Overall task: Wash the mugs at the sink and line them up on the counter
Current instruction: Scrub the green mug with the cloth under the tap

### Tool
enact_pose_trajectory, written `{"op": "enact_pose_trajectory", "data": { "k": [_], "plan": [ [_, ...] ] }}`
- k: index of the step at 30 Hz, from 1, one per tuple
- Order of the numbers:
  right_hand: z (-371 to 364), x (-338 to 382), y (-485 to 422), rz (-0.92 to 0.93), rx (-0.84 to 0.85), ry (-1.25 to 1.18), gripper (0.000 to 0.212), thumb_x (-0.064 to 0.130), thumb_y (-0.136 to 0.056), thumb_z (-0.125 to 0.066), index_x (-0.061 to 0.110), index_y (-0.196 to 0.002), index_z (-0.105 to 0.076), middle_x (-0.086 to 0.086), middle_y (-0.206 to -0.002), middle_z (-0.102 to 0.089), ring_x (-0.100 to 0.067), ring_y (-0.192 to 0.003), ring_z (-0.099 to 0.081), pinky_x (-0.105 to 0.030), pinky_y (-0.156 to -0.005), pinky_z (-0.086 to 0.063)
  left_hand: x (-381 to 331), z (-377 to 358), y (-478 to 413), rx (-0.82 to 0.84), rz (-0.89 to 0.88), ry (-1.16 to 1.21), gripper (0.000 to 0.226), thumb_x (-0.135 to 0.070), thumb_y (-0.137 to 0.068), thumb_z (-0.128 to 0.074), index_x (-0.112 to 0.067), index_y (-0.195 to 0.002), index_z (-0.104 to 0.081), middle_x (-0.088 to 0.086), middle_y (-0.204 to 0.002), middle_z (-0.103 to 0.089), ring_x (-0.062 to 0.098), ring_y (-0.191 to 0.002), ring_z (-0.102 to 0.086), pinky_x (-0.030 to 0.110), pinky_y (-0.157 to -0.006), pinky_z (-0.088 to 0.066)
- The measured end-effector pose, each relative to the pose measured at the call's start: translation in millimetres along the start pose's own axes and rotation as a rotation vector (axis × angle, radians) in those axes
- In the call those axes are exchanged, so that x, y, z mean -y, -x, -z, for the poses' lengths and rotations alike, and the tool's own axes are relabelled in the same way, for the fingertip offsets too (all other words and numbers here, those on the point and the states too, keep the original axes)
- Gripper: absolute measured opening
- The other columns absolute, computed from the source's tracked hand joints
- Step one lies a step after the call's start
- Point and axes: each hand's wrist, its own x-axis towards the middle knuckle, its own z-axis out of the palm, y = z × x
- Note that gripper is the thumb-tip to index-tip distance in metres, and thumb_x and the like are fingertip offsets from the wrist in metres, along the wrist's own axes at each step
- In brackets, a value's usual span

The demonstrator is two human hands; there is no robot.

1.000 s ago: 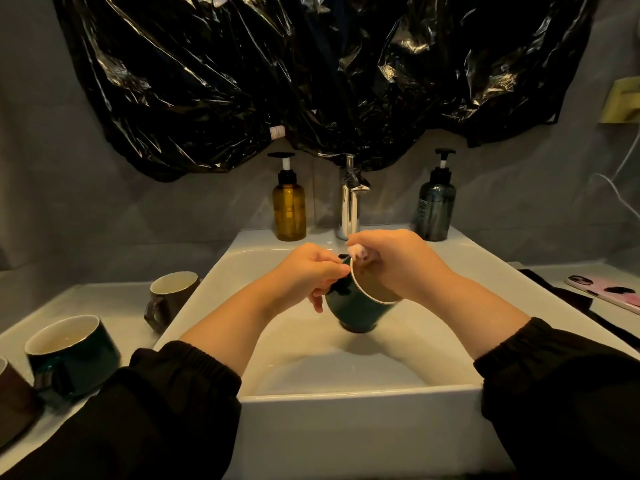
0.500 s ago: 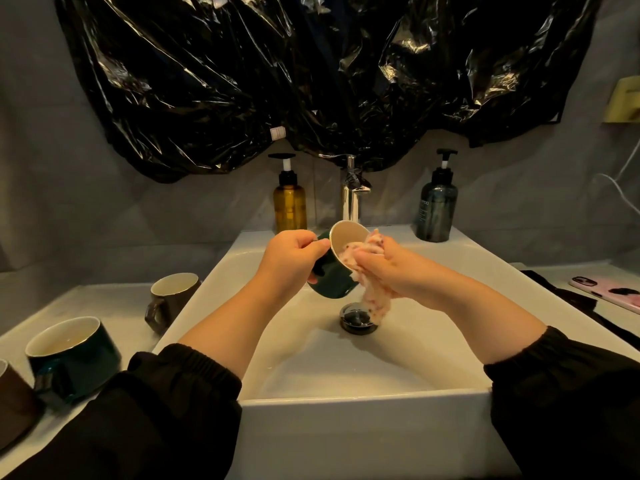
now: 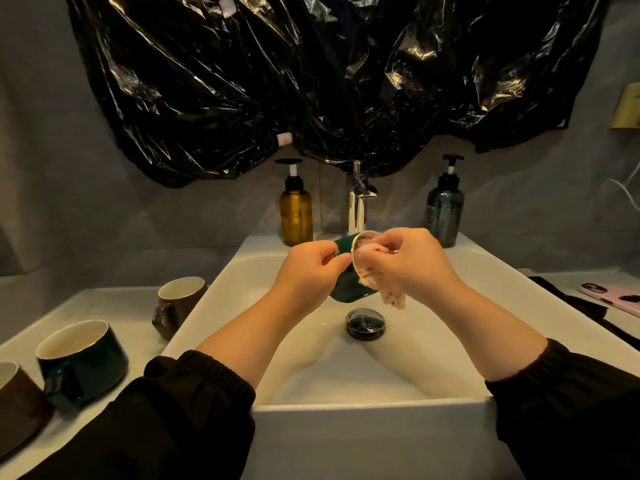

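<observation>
Currently in hand: a green mug (image 3: 347,293) is held over the sink (image 3: 367,419), above the drain (image 3: 365,322). It is tipped on its side with its mouth facing the right hand, probably so drips fall into the basin.
Left hand: the left hand (image 3: 311,270) has its fingers and thumb curled round the mug's outer wall, steadying it against the rubbing.
Right hand: the right hand (image 3: 414,265) pinches a pale pink cloth (image 3: 392,297). Part of the cloth is pushed into the mug's mouth and a loose end hangs below, which looks like wiping the inside.
Counter, left of sink: three mugs stand upright on the counter (image 3: 86,303), a brown mug (image 3: 180,303) just beside the sink, a second green mug (image 3: 83,358) and a far brown mug (image 3: 17,403). Whether they are washed or waiting cannot be told.
Tap: the tap (image 3: 356,206) stands behind the held mug, and no stream of water can be made out.
Hidden: hands and cloth cover the held mug's handle and inside.
Cut off: the left frame edge slices the far brown mug.
Covered: a black plastic sheet (image 3: 311,81) hangs over the wall above the tap, and what lies behind it is unseen.
</observation>
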Motion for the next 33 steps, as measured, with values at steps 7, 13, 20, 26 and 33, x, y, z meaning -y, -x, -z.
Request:
{"op": "enact_pose_trajectory", "data": {
  "k": [7, 13, 20, 26, 33],
  "plan": [
    [14, 3, 0, -0.168, 0.388, -0.353, 0.023, -0.001, -0.087, -0.06, 0.017, -0.092, -0.073, -0.002, -0.078, -0.066, -0.006, -0.061, -0.062, -0.02, -0.052, -0.047, -2, -2, 0, 0.023, -0.026, 0.003, 0.02, -0.021, -0.095, -0.052, -0.013, -0.079, -0.058, 0.006, -0.072, -0.057, 0.018, -0.072, -0.055, 0.03, -0.064, -0.052],
    [16, 7, 2, -0.029, 0.398, 0.066, 0.019, 0.016, -0.091, -0.06, 0.031, -0.092, -0.072, 0.006, -0.083, -0.067, -0.011, -0.07, -0.06, -0.02, -0.053, -0.046, 1, 0, 2, 0.013, -0.007, -0.026, 0.02, -0.021, -0.094, -0.054, -0.017, -0.076, -0.056, 0.002, -0.072, -0.055, 0.017, -0.075, -0.056, 0.033, -0.072, -0.054],
    [9, 10, 2, -0.139, 0.501, 0.027, 0.018, 0.015, -0.094, -0.054, 0.027, -0.084, -0.062, -0.004, -0.071, -0.055, -0.016, -0.052, -0.046, -0.021, -0.042, -0.038, -2, -5, 0, 0.026, -0.03, -0.042, 0.023, -0.022, -0.094, -0.054, -0.019, -0.071, -0.054, 0.0, -0.07, -0.053, 0.013, -0.07, -0.051, 0.027, -0.066, -0.052],
    [27, 6, 4, 0.08, 0.374, -0.053, 0.04, -0.008, -0.084, -0.057, 0.029, -0.084, -0.075, 0.012, -0.079, -0.066, -0.006, -0.073, -0.059, -0.011, -0.056, -0.044, 2, 6, -3, -0.024, 0.058, 0.071, 0.024, -0.021, -0.094, -0.054, -0.015, -0.071, -0.055, 0.005, -0.072, -0.053, 0.015, -0.072, -0.053, 0.022, -0.057, -0.052],
    [-5, 3, 3, 0.13, 0.585, 0.548, 0.022, 0.005, -0.092, -0.053, 0.022, -0.107, -0.054, 0.003, -0.094, -0.047, -0.01, -0.072, -0.044, -0.017, -0.062, -0.038, -2, -2, 1, 0.087, -0.011, 0.0, 0.029, -0.021, -0.092, -0.057, -0.017, -0.064, -0.051, 0.005, -0.066, -0.051, 0.014, -0.066, -0.05, 0.024, -0.058, -0.048]
  ]
}}
